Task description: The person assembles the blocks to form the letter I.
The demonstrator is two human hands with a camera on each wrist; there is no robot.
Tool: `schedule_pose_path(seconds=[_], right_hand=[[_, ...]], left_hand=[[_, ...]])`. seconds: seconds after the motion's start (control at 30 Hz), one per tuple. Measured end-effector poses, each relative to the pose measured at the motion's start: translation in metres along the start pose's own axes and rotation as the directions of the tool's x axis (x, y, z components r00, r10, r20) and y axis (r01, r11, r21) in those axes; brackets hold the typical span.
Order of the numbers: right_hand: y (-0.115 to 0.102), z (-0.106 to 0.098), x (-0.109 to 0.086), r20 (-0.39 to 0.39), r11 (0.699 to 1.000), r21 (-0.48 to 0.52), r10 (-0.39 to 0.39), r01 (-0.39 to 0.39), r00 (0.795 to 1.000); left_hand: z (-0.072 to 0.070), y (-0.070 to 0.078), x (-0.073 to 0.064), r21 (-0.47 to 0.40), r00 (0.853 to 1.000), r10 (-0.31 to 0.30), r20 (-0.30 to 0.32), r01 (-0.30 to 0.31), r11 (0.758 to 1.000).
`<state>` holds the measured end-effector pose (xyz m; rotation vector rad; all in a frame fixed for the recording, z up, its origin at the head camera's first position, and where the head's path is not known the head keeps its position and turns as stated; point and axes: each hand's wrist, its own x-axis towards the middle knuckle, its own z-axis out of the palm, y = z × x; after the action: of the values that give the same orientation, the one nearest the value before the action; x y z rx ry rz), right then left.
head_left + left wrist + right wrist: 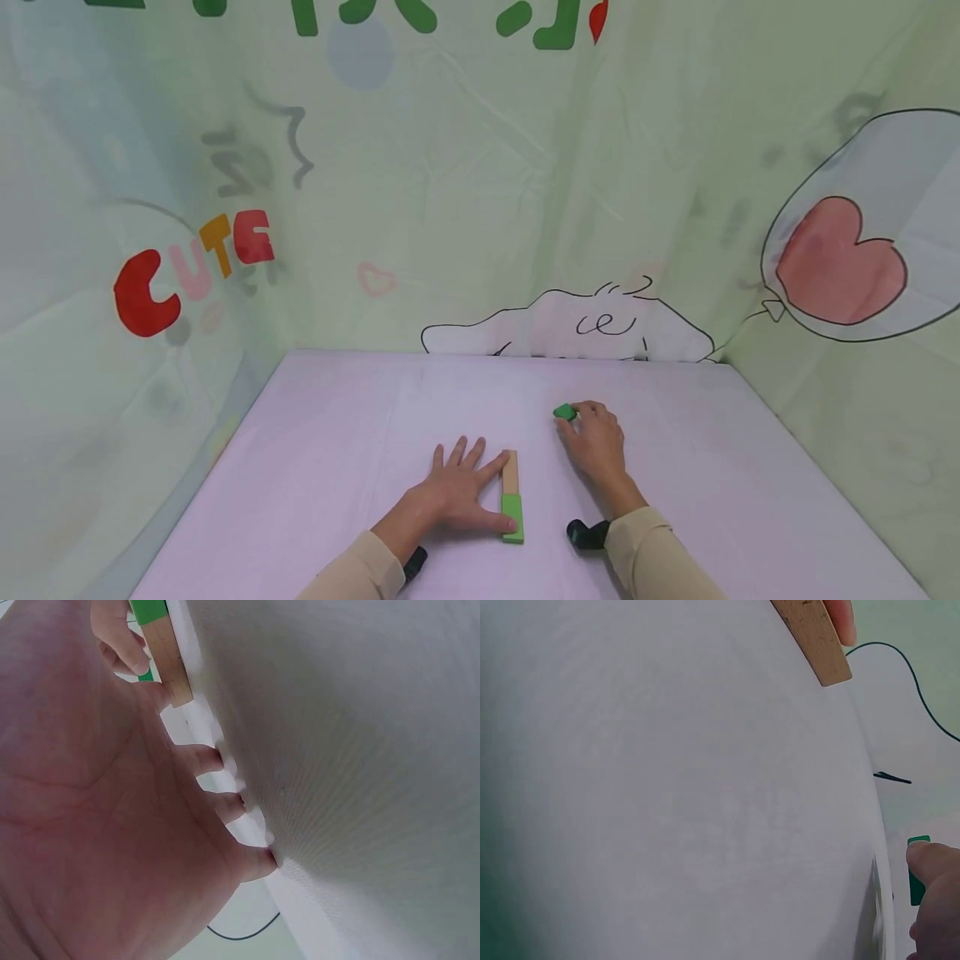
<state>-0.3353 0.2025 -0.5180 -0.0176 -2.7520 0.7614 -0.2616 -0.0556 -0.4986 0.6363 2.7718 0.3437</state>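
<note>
My left hand (454,497) lies spread on the left side of a light green block (512,507) and a plain wooden block (510,472), which stand end to end in one line. Its thumb rests on the green block and its index fingertip touches the far end of the wooden one. The left wrist view shows the wooden block (166,660) beside the index finger, the other fingertips on the table. Farther off to the right, my right hand (596,437) pinches a small dark green block (564,412) between thumb and fingers. That green block (916,891) appears upright in the right wrist view.
A pale cloth-covered table (337,433) lies under both hands. Printed fabric curtains (480,183) rise at its back and sides. Black wrist devices (587,535) sit beneath both forearms, near the cuffs.
</note>
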Motion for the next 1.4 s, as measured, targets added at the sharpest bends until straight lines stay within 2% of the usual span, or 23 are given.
schedule_pose_path(seconds=[0.6, 0.73, 0.93, 1.4], right_hand=[[-0.02, 0.01, -0.001, 0.027, 0.996, 0.024, -0.087, 0.086, 0.996], [-0.025, 0.012, -0.002, 0.057, 0.996, 0.032, -0.089, 0.088, 0.994], [-0.031, 0.015, -0.002, 0.103, 0.994, 0.011, -0.106, 0.105, 0.989], [-0.042, 0.026, -0.006, 0.121, 0.985, -0.014, -0.167, 0.17, 0.978]], left_hand=[[0.0, -0.001, 0.001, 0.003, 1.0, 0.0, -0.004, 0.0, 1.0], [0.0, 0.0, 0.001, -0.001, 1.0, 0.001, -0.003, -0.001, 1.0], [0.0, -0.001, 0.001, 0.002, 1.0, 0.009, -0.009, -0.009, 1.0], [0.001, -0.001, 0.001, 0.011, 1.0, 0.0, -0.008, 0.0, 1.0]])
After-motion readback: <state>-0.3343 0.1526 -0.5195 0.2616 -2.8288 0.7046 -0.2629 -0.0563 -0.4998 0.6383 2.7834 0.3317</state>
